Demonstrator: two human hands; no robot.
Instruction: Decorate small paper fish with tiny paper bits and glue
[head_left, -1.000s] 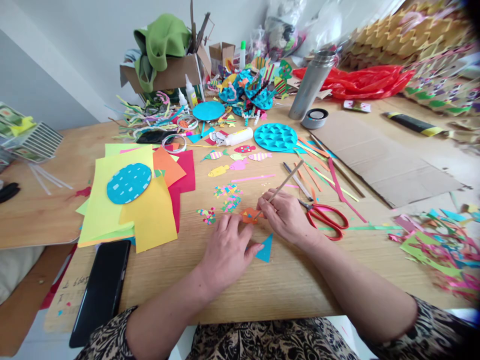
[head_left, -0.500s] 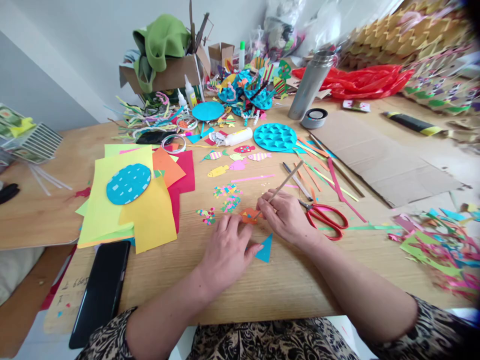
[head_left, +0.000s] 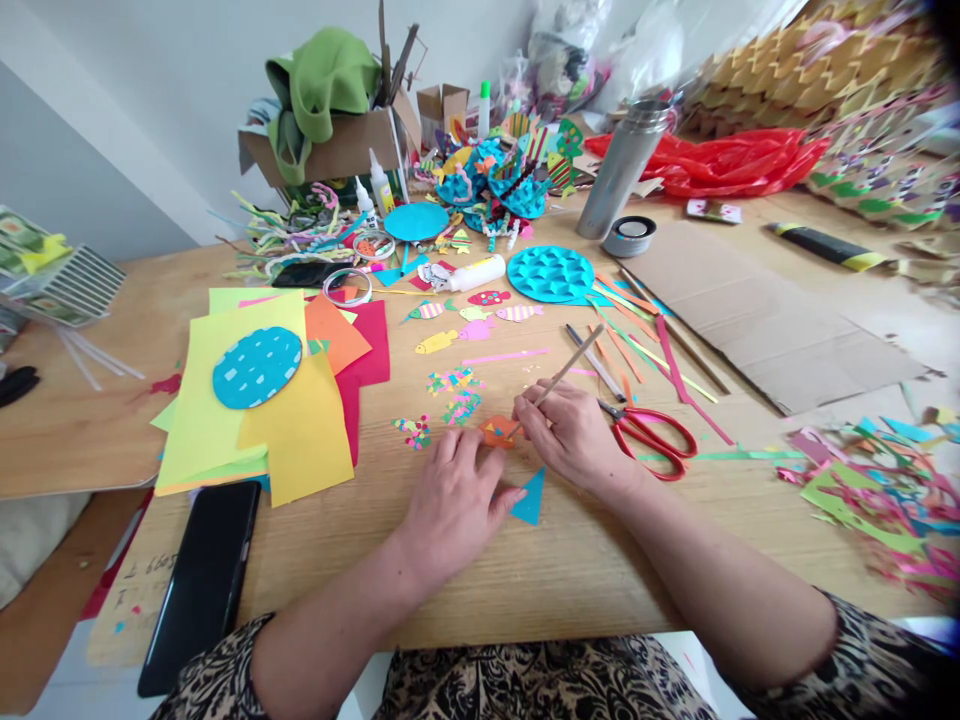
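Forearms [head_left: 330, 610] angle in from the lower corners, and I've got both hands meeting near the middle of the table [head_left: 540, 590]. Left hand [head_left: 454, 495] lies palm down, fingers bent and loosely spread, thumb out to the side by a blue paper triangle [head_left: 532, 500]; nothing is clasped there, the fingertips simply touch down. Right hand [head_left: 566, 430] is curled pen-style, fingers pinching a thin stick [head_left: 570, 368] that slants up and away to the right.

And there's the orange paper piece [head_left: 496, 432], flat on the table between the two hands, small coloured bits on it! I see its left side right at the left fingertips, and the stick's low end at its right side, just beyond the right fingers. Red-handled scissors [head_left: 656, 437] lie just beside the right hand.

Now for lettering: I spot handwriting [head_left: 154, 573] at the table's lower left, near the black phone [head_left: 199, 590], but I can't read it reliably. Over by the box, the yellow-labelled bottle [head_left: 382, 187] carries print too small for me to make out.
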